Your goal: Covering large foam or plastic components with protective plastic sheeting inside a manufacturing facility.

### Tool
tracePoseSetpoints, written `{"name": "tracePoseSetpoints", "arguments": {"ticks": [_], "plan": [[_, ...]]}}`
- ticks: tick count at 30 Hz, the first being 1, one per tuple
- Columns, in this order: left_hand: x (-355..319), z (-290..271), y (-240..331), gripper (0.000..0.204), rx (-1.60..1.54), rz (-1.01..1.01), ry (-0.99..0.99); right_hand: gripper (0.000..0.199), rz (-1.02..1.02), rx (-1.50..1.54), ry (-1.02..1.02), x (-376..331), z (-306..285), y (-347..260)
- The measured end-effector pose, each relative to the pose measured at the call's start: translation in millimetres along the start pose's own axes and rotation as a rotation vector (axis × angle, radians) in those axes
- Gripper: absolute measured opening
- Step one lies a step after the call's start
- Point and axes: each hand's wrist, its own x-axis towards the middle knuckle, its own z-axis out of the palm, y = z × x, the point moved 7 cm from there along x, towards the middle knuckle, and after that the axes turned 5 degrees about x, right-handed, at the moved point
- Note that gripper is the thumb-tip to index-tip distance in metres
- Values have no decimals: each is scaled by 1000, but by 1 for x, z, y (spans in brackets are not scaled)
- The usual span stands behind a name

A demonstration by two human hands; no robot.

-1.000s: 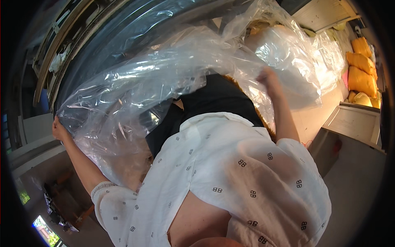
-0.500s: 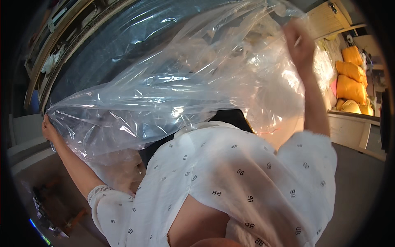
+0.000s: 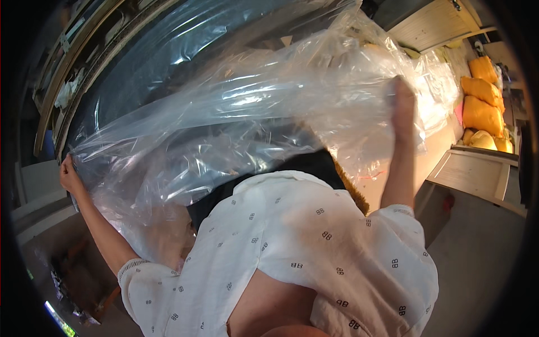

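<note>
Stretching a clear bag [image 3: 236, 123] wide overhead, the left hand [image 3: 70, 175] is fisted on its left edge. The right hand [image 3: 403, 106] pinches the right edge, above a dark bundle [image 3: 303, 165].

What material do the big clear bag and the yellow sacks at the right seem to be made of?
The clear bag, gripped by the left hand and right hand, looks like thin plastic film: see-through, glossy, with bright glints and soft creases. The yellow sacks are probably woven plastic or cloth: matt, opaque, bulging. They are too small in the picture to tell which.
</note>
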Motion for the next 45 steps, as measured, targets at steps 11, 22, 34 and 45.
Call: {"name": "tracePoseSetpoints", "arguments": {"ticks": [11, 22, 34, 45], "plan": [[-6, -5, -13, 42, -46, 2, 14, 17, -574, -1260, 380, 19, -63, -89], [21, -4, -62, 46, 18, -122, 26, 23, -365, -634, 286, 214, -129, -237], [9, -42, -145, 47, 335, -155, -13, 37, -930, -1262, -247, 161, 110, -55], [7, -47, -120, 51, 404, -114, 101, 29, -855, -846, -419, 119, 177, 18]]}}
